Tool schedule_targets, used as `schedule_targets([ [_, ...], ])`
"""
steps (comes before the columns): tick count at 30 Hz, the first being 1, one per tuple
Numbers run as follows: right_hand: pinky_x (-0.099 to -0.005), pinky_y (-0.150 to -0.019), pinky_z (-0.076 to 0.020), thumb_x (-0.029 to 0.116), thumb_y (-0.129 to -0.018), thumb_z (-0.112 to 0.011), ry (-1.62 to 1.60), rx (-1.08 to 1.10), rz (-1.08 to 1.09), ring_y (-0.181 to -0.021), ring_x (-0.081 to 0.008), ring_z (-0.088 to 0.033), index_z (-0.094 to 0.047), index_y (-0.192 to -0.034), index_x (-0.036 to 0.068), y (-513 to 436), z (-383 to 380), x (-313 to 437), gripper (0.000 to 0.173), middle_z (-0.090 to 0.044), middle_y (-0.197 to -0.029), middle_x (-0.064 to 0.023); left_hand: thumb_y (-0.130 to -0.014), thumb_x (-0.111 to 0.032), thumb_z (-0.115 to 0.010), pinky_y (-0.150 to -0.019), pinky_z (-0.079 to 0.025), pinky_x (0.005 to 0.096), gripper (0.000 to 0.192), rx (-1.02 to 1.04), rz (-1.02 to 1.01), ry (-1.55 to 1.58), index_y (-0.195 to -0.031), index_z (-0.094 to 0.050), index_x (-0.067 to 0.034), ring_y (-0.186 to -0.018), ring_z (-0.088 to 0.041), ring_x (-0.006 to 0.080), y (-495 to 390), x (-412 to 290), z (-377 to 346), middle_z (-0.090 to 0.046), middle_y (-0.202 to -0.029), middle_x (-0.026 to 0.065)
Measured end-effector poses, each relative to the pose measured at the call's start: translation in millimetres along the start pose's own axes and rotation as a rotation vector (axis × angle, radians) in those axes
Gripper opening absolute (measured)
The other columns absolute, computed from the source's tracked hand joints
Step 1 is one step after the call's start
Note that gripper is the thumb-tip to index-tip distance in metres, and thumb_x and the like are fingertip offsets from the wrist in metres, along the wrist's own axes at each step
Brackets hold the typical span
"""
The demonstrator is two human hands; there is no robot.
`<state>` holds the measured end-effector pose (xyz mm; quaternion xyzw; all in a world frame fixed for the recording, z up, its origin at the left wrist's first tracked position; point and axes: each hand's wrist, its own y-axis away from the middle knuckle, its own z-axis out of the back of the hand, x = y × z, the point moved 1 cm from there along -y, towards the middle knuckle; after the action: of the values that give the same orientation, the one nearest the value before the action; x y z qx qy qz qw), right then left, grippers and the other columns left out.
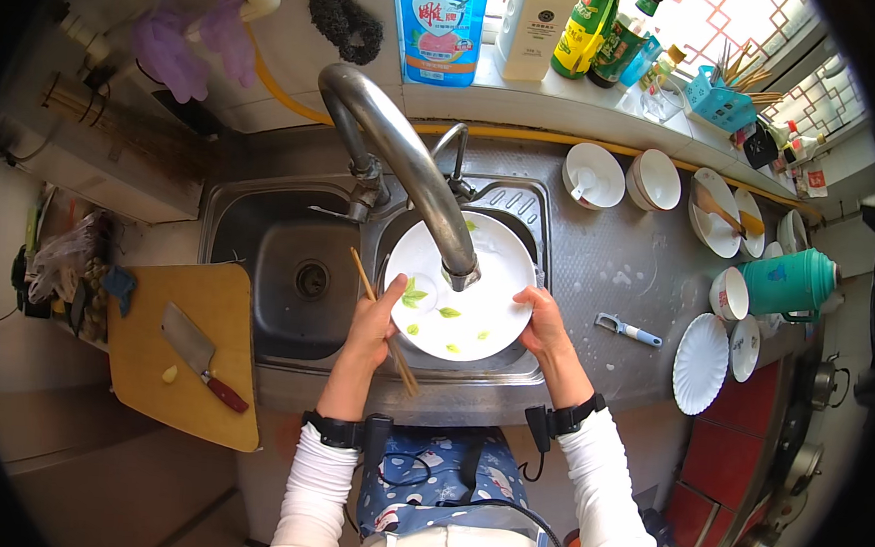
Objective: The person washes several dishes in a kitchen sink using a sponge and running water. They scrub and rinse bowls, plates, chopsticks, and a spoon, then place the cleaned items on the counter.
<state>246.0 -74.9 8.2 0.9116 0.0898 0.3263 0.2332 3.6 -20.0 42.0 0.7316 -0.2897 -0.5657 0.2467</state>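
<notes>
Both my hands hold a white plate with green leaf decorations [456, 335] by its opposite rims, over the right sink basin and under the curved metal faucet [428, 183]. My left hand [376, 319] grips the plate's left edge, and wooden chopsticks [364, 273] pass through this hand, pointing up and down past it. My right hand [543, 321] grips the right edge. Part of the plate is hidden behind the faucet spout. Whether water is running cannot be made out.
Left lies a steel basin [278, 294], then a cutting board [182, 273] with a cleaver [193, 341]. On the right counter are a peeler [629, 330], bowls [594, 170], a scalloped plate [701, 365] and a green thermos [786, 281]. Bottles [443, 29] line the windowsill.
</notes>
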Motion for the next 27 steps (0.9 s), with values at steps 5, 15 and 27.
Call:
schedule_targets([
  [5, -0.0325, -0.09, -0.0427, 0.021, -0.088, -0.052, 1.187, -0.453, 0.527, -0.103, -0.0343, -0.054, -0.038, -0.128, -0.001, -19.3, -16.4, 14.1, 0.047, -0.055, -0.114, -0.0202, -0.083, -0.016, -0.062, -0.054, -0.049, 0.0277, 0.029, -0.059, -0.039, 0.188, -0.099, -0.058, 0.008, -0.072, -0.065, 0.0201, -14.3, 24.2, -6.1, -0.064, -0.088, 0.0131],
  [15, -0.0514, -0.107, -0.0185, 0.039, -0.084, -0.053, 2.207, 0.193, 0.33, -0.132, -0.0432, -0.019, -0.032, -0.137, 0.008, -9.2, -23.7, -31.0, 0.065, -0.021, -0.143, -0.0247, -0.081, -0.01, -0.061, -0.065, -0.053, 0.0304, 0.029, -0.077, -0.095, 0.17, -0.099, -0.057, 0.012, -0.078, -0.065, 0.0233, -33.9, 41.4, -4.2, -0.063, -0.093, 0.0165],
  [27, -0.0492, -0.108, -0.0173, 0.038, -0.087, -0.048, 2.103, 0.627, 0.498, -0.133, -0.0346, -0.025, -0.038, -0.135, 0.022, -3.4, -26.0, -21.5, 0.052, -0.03, -0.144, -0.0094, -0.085, -0.028, -0.064, -0.059, -0.049, 0.0276, 0.039, -0.014, -0.112, 0.147, -0.099, -0.058, 0.008, -0.072, -0.062, 0.0162, -36.4, 32.9, 2.7, -0.064, -0.089, 0.0115],
])
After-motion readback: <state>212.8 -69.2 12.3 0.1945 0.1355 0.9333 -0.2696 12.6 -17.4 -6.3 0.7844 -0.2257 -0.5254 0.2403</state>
